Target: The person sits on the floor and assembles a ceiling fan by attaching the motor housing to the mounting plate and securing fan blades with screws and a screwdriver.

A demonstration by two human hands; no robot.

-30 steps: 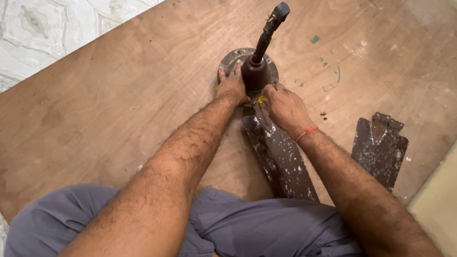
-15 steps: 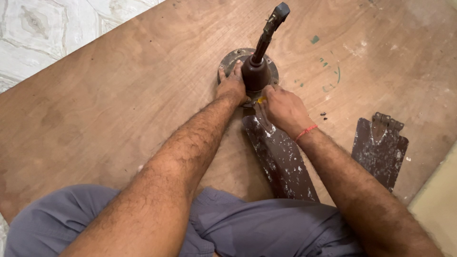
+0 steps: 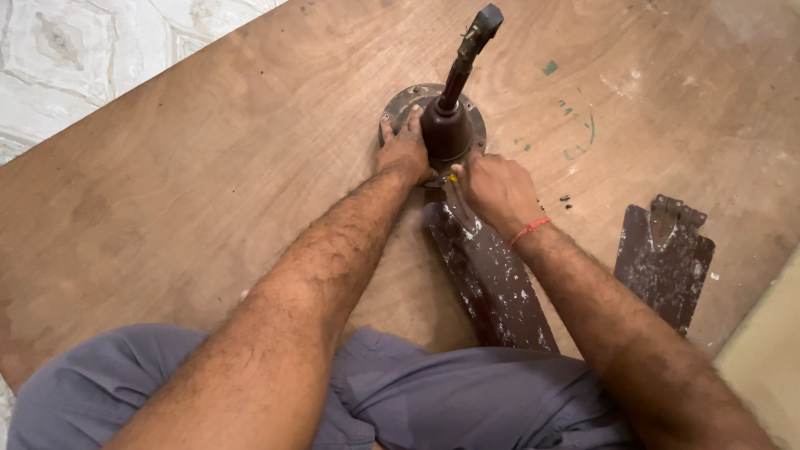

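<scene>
Left hand (image 3: 406, 152) flat on round metal fan motor housing (image 3: 400, 104), fingers (image 3: 412, 123) spread, pressing disc rim beside dark brown bell-shaped cover (image 3: 446, 129). Thin rod (image 3: 467, 54) rises tilted from cover. Right hand (image 3: 498, 187) curled at housing's near edge; fingertips hidden, pinch or press cannot tell. Paint-spattered brown fan blade (image 3: 492, 279) runs back from under right fingers, end cut off by grey trousers (image 3: 433, 400). Second blade (image 3: 665, 262) well apart, right. Scuffed plywood board (image 3: 167, 192) beneath.

1. Both forearms (image 3: 308, 283) are bare and hairy, with no sleeves in view.
2. A thin red thread band (image 3: 528, 231) circles the right wrist.
3. Grey-blue trousers (image 3: 433, 400) fill the lower frame.
</scene>
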